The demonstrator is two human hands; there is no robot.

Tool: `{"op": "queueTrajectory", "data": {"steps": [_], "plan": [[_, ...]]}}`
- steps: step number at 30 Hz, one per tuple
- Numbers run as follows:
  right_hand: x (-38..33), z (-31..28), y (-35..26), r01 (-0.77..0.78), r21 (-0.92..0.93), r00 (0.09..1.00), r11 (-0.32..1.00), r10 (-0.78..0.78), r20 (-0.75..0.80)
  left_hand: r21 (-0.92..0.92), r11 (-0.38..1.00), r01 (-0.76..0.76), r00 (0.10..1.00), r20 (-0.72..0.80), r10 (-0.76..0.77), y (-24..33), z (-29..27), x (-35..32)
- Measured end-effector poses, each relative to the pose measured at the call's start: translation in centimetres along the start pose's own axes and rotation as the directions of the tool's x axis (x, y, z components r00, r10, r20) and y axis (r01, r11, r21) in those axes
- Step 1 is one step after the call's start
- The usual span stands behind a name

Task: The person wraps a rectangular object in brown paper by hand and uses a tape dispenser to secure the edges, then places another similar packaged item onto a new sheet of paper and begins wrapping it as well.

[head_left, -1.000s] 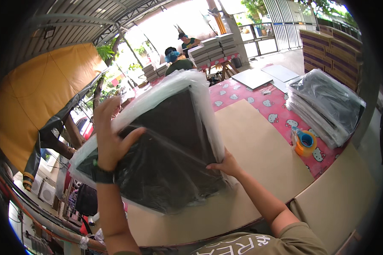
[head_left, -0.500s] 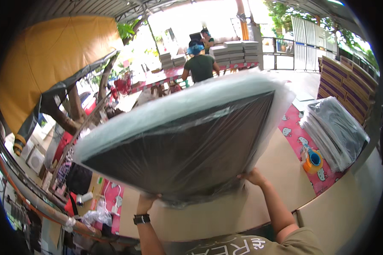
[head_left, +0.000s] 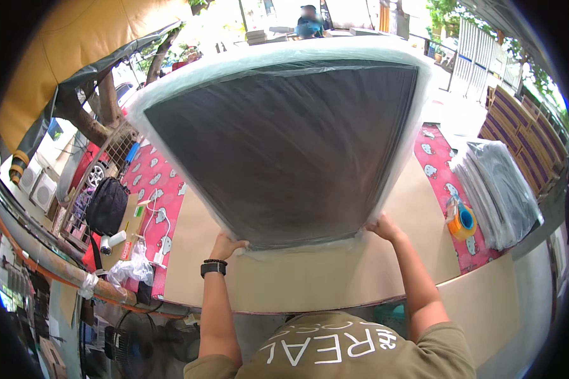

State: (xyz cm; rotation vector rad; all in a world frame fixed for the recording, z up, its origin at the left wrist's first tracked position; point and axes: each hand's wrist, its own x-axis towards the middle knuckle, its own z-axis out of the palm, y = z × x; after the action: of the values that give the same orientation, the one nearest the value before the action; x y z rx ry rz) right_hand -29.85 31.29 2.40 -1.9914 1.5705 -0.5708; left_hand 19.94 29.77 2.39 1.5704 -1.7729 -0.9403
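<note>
A large dark rectangular panel (head_left: 284, 151) in cloudy clear plastic wrap, with a pale padded-looking border, stands out over the table in front of me. My left hand (head_left: 229, 245) grips its near left corner, thumb laid along the bottom edge. At the near right corner my right hand (head_left: 384, 227) is closed on the wrapped edge. The fingers of both hands are partly hidden by the panel. Beneath it lies a flat tan cardboard sheet (head_left: 297, 278) on a pink patterned tablecloth (head_left: 155, 174).
Wrapped flat panels (head_left: 496, 192) are stacked at the right, beside a tape roll (head_left: 463, 222). Brown cartons (head_left: 525, 136) rise behind them. On the left sit a black backpack (head_left: 107, 205), a crumpled plastic bag (head_left: 133, 268) and a white cord. Another person (head_left: 308, 24) is beyond the panel.
The panel has swung more level from side to side, and its dark face shows more fully. Its near edge and both hands have moved farther from me.
</note>
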Motion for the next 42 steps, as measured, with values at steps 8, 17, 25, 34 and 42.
{"op": "queueTrajectory", "data": {"steps": [8, 17, 25, 34, 42], "plan": [[7.9, -6.8, -9.0, 0.354, 0.725, 0.894, 0.591, 0.014, -0.448, -0.387, 0.876, -0.287, 0.930, -0.333, 0.157, 7.8, -4.1, 6.1], [2.9, -3.2, -10.4, 0.514, 0.561, 0.686, 0.649, 0.083, -0.723, -0.571, 0.744, -0.348, 0.891, -0.447, 0.074, 7.1, -1.5, 2.2], [-0.3, 4.5, -1.7, 0.376, 0.720, 0.869, 0.583, 0.049, -0.493, -0.270, 0.951, -0.150, 0.869, -0.495, -0.003, -0.8, 3.7, -3.5], [-2.5, 1.8, -9.6, 0.176, 0.648, 0.852, 0.741, 0.215, -0.477, -0.413, 0.902, -0.127, 0.824, -0.549, -0.136, 3.2, 2.3, -6.1], [-1.9, 7.9, 0.0, -0.554, 0.382, 0.796, 0.740, 0.605, -0.019, 0.057, 0.871, 0.489, 0.863, -0.177, -0.473, 2.6, 5.2, -3.9]]}}
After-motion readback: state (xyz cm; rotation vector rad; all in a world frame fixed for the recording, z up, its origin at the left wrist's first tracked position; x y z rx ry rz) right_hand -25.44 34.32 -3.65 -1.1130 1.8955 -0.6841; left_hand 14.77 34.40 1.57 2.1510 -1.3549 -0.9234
